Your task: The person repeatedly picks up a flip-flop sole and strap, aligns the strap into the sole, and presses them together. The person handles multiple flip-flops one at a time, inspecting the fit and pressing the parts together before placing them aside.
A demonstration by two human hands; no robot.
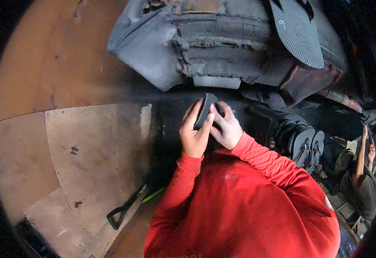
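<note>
Both my hands hold a dark grey sandal sole (203, 115), seen almost edge-on and tilted upright in front of my chest. My left hand (194, 136) wraps its near side, the thumb pressed against its face. From the right, my right hand (230, 130) pinches it with thumb and fingers; pale dust coats the back of this hand. Just beyond stands a padded bench covered in worn dark cloth (226, 34), with a white cylindrical piece (217, 82) at its near edge. One grey ribbed flip-flop (298, 36) lies on the bench at the right.
A row of grey flip-flops (304, 144) stands to my right. Farther right, another person's arm (361, 152) shows among dark clothing. Brown wooden panels (29, 64) fill the left side. A black D-shaped handle (118, 215) and a green strip (152, 195) are at lower left.
</note>
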